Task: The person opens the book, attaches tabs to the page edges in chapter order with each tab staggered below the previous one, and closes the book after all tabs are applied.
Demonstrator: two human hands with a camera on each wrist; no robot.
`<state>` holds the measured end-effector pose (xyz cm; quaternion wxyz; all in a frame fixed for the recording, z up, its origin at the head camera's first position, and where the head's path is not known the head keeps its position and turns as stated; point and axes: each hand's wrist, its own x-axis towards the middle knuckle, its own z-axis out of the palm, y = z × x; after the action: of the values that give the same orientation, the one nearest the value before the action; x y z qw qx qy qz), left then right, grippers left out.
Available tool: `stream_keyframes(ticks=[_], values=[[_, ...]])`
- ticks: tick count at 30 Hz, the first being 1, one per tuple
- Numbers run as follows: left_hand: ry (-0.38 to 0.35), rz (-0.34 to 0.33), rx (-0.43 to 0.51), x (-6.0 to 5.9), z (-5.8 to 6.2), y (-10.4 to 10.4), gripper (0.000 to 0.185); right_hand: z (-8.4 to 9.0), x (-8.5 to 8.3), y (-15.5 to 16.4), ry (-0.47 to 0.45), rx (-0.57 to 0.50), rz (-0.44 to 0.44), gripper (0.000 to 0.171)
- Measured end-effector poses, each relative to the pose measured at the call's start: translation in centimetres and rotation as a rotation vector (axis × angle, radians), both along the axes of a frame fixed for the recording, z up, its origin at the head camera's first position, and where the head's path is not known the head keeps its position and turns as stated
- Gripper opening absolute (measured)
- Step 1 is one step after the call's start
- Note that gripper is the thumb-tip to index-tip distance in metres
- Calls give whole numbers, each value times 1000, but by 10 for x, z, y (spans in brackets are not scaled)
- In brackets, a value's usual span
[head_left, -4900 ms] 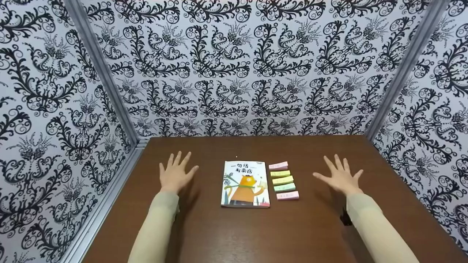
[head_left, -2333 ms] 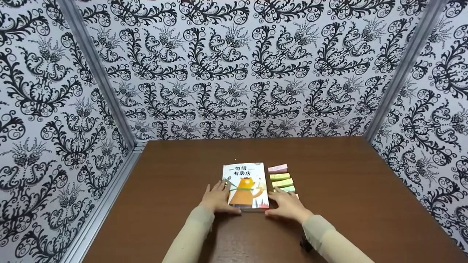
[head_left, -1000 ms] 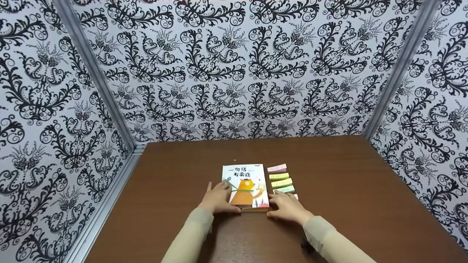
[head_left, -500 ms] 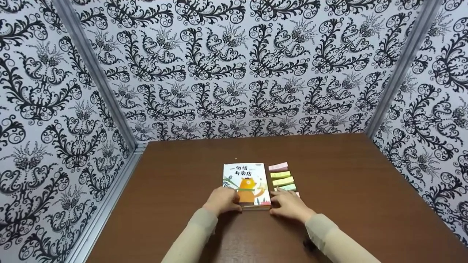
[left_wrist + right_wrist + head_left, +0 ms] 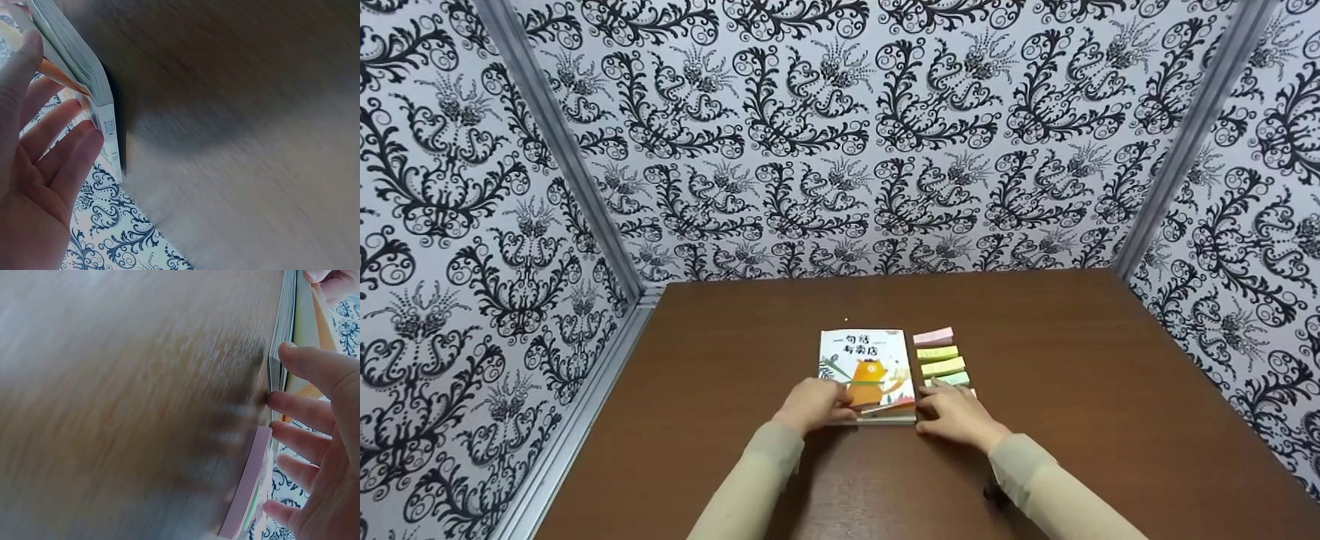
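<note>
A picture book (image 5: 872, 356) with an orange bear on its white cover lies on the table, spine at the left. My left hand (image 5: 812, 406) pinches the lower edge of the front cover between thumb and fingers, bending it up off the pages. In the left wrist view the thumb presses on the raised cover (image 5: 53, 70), above the page block (image 5: 73, 42). My right hand (image 5: 958, 417) rests along the book's right edge, thumb at the lower corner and loosely extended fingers. Beneath these fingers, the right wrist view shows a pink sticky-note pad (image 5: 247, 484).
Beyond the right hand, several sticky-note pads form a column beside the book: pink (image 5: 933, 336), yellow (image 5: 937, 352), another yellow (image 5: 943, 366) and green (image 5: 956, 378). Patterned walls (image 5: 825, 187) with metal posts (image 5: 562, 142) enclose the brown table (image 5: 735, 322).
Both hands came in from the table's sides to the book. The left fingers then drew in to its lower edge and lifted the cover's lower part. The right hand stayed at the right edge.
</note>
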<state>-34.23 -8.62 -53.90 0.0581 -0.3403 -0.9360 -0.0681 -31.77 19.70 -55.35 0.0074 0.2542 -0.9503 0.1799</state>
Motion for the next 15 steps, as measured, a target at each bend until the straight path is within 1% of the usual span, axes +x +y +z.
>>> stream_keyframes(ticks=[5, 9, 13, 15], values=[[-14, 10, -7, -2, 3, 1, 26, 2, -3, -1, 7, 4, -4, 36], [-20, 0, -4, -1, 2, 1, 24, 2, -3, -2, 14, -6, -2, 38], [9, -34, 23, 1, -3, 0, 18, 1, -1, -4, 38, -33, 4, 36], [33, -49, 50, 2, -6, -1, 15, 0, -1, -6, 67, -47, -11, 33]])
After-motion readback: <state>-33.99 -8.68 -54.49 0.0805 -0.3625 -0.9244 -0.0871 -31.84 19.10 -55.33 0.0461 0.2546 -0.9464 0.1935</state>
